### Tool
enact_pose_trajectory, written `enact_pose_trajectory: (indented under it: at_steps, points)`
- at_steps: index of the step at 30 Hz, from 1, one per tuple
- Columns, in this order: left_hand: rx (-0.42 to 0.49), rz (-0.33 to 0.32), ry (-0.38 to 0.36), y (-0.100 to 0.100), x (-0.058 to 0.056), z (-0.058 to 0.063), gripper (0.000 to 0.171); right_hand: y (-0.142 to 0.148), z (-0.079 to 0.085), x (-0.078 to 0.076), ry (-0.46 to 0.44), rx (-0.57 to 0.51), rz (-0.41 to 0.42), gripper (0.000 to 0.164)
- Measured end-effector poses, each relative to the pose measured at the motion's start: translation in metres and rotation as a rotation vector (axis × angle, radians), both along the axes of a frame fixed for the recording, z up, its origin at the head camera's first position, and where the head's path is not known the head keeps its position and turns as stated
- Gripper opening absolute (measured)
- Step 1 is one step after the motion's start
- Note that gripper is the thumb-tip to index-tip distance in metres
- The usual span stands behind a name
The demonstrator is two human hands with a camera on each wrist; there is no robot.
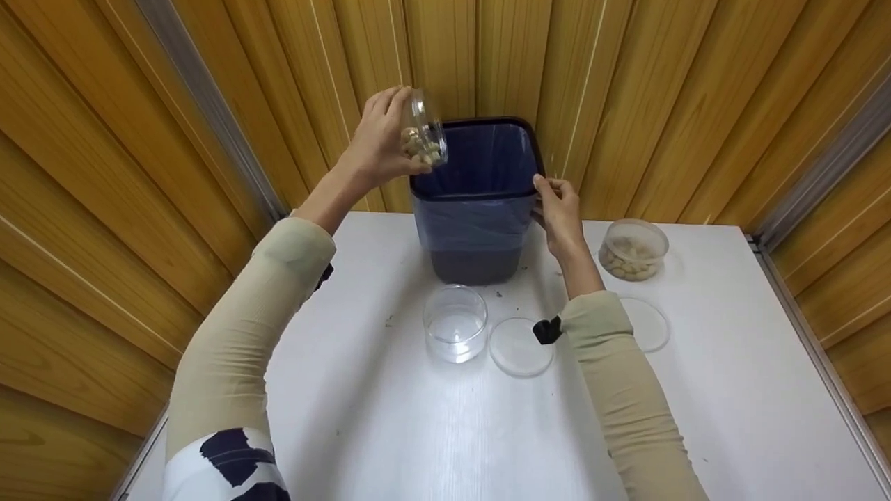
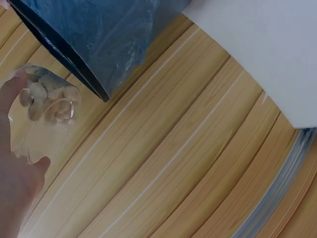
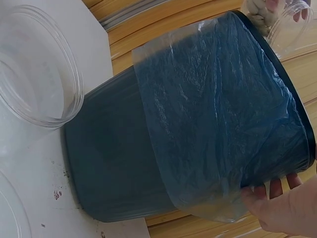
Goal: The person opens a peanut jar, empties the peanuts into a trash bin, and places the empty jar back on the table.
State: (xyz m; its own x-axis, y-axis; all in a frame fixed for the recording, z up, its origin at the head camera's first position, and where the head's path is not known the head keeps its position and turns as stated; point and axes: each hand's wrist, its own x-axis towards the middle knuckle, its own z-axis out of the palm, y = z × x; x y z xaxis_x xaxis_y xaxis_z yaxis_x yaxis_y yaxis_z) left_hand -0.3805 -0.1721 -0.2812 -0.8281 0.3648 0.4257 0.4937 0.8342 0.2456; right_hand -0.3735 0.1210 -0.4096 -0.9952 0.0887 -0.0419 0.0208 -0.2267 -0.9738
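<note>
1. Currently, you are extending your left hand (image 1: pixel 379 139) forward and holding it raised beside the left rim of the bin (image 1: pixel 477 226).
2. Your left fingers and thumb are gripping a clear jar (image 1: pixel 429 115) between them; it is tilting, its mouth facing away from your palm, toward the bin.
3. Pale pieces (image 1: pixel 420 147) are lying inside the jar's lower part.
4. Your right hand (image 1: pixel 561 216) is gripping the bin's right rim, its fingers curling against the outer side.
5. Another clear container (image 1: pixel 456 330) is standing before the bin, apart from both hands.
</note>
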Motion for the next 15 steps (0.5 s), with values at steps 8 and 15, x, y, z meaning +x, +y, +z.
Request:
enact_pose_trajectory:
  at_steps: [8,15]
  points:
    - [-0.157,-0.008,0.048,0.003,-0.002,0.007,0.113,0.003,0.0,-0.001,0.016,-0.002,-0.007,0.026]
    - [-0.146,0.0,0.039,0.006,-0.004,0.016,0.113,0.003,-0.002,-0.001,0.022,0.008,-0.019,0.024]
